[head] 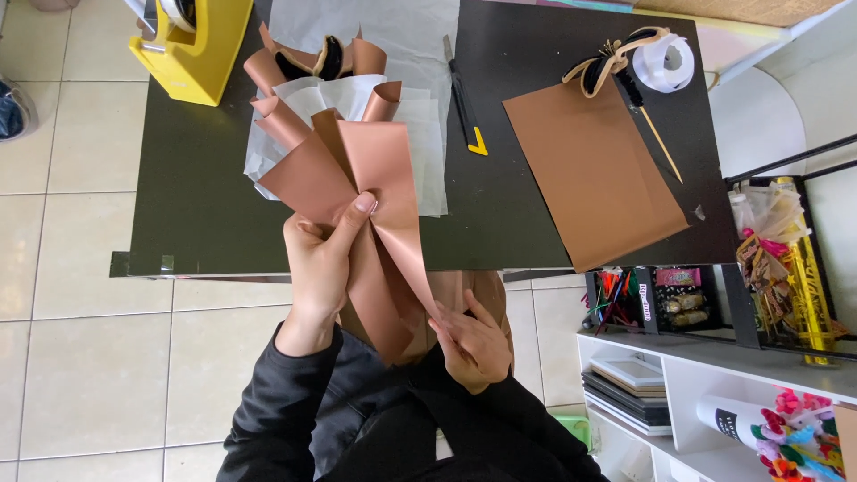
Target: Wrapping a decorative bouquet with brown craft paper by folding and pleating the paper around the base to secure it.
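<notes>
I look straight down from the head camera at two bare hands in black sleeves, working at the near edge of a dark table (196,205). My left hand (320,259) is raised, its fingers closed in a pinch around the gathered middle of a rose-gold wrapping sheet (375,178), with the thumb pressed flat on the front of the fold. Above those fingers the sheet fans out in broad pleats; below them it hangs down in a long narrow tail. My right hand (471,344) sits lower, its fingers loosely curled with the thumb and forefinger touching the bottom edge of that tail, holding it lightly.

Just beyond the left fingertips, white tissue paper (420,134) lies on the table, with more curled rose-gold pieces (286,62) and something black at its far end. Right of the fingers lies a utility knife (464,107) with a yellow tip, then a flat brown paper sheet (598,178). Farther off to the right are a roll of white ribbon (665,62) and a thin wooden stick (661,143). A yellow tape dispenser (192,45) stands far left of the fingers.
</notes>
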